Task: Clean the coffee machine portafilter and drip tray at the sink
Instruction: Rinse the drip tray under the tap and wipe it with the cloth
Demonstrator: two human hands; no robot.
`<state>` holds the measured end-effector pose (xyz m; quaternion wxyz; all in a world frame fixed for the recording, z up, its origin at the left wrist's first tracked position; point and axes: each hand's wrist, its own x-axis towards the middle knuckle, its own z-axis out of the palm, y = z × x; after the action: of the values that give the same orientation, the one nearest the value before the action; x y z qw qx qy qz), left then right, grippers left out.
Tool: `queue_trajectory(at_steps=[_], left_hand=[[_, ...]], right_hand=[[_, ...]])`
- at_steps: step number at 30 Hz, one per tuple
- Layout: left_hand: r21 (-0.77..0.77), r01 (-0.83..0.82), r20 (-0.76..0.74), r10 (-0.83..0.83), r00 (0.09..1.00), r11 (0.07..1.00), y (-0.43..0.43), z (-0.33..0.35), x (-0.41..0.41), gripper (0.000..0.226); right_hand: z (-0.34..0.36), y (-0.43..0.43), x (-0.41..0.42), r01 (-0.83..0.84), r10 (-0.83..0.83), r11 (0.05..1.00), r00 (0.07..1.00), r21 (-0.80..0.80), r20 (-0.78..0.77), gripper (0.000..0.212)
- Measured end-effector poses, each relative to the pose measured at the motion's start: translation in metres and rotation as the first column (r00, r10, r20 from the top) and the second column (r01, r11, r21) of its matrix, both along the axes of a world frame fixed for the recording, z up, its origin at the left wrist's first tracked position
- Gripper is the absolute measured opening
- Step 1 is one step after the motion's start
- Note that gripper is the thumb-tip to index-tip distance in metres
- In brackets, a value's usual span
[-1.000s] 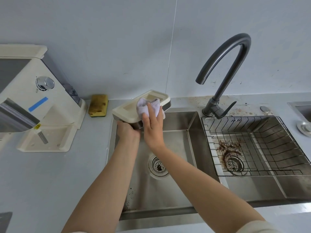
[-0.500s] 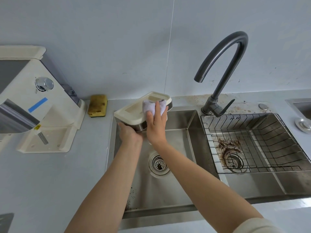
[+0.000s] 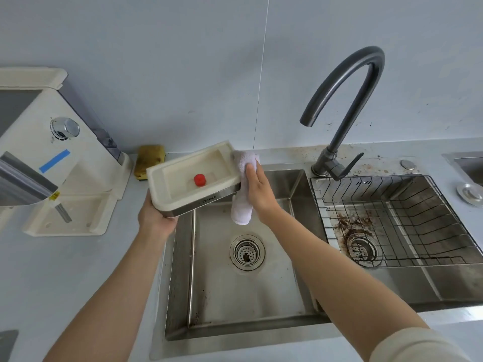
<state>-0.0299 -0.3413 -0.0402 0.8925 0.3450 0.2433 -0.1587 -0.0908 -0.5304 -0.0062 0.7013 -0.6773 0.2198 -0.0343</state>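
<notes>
Gripping the drip tray [image 3: 171, 202] from below, left hand [image 3: 154, 218]; right hand [image 3: 258, 190] holds cloth [image 3: 241, 212] against its end.

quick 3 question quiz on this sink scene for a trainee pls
1. True or false: water is running from the tap.
2. What does the right hand hold against the drip tray? A sponge, B white cloth, C brush.
3. Fill in: the small knob inside the tray is coloured ___.
Key: 1 false; 2 B; 3 red.
</notes>
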Motion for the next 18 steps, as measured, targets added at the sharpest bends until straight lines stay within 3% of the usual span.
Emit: queue_trajectory(at_steps=[8,11,14,18], left_hand=[[0.14,0.232,0.058,-0.242,0.968,0.963,0.025,0.001,0.02,0.05],[0.172,0.277,0.044,-0.289,0.956,0.945,0.026,-0.003,0.02,0.047],[0.209,0.262,0.048,-0.278,0.959,0.942,0.023,-0.009,0.016,0.03],[0.207,0.231,0.036,-0.243,0.969,0.951,0.017,-0.015,0.011,0.025]], right_hand=[[0.006,-0.022,0.006,-0.079,0.09,0.991,0.99,0.104,-0.108,0.045],[0.004,-0.03,0.008,-0.066,0.077,0.995,0.987,0.08,-0.138,0.046],[-0.004,-0.036,0.014,-0.069,0.077,0.996,0.984,0.054,-0.163,0.048],[-0.011,-0.044,0.021,-0.187,0.197,0.979,0.971,0.081,-0.139,0.049]])
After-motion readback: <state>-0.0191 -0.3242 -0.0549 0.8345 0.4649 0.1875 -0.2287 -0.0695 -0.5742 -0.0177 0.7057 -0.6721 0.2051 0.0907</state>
